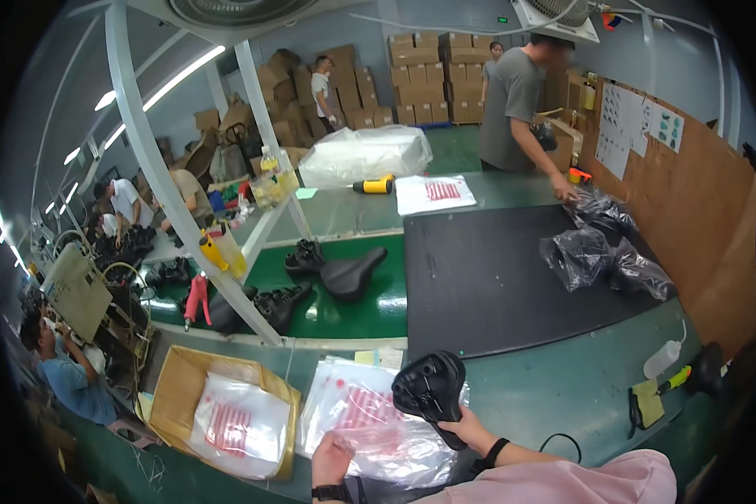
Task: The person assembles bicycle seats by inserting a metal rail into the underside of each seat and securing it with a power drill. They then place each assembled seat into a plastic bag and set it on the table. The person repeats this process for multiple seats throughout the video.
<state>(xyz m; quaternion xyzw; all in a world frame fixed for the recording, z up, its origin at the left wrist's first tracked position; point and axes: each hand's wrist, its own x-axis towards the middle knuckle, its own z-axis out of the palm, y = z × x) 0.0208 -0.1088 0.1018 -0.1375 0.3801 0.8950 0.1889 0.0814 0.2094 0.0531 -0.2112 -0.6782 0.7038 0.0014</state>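
My right hand (470,430) grips a black bicycle saddle (429,385) by its narrow nose, its molded underside turned up toward me. The saddle is held above a stack of clear plastic bags (332,395) with red print. At the near left edge of that stack is my left hand (333,458), its fingers curled closed; whether a bag edge is pinched in them cannot be made out. Left of the stack, a cardboard box (170,382) holds more printed bags (242,428).
Beyond lies a black mat (479,277) with saddles in clear bags (592,252), where a co-worker's hand (565,190) reaches in. Unwrapped saddles (349,275) rest on the green conveyor belt (378,319). A metal post (155,168) rises at left; a squeeze bottle (663,359) lies right.
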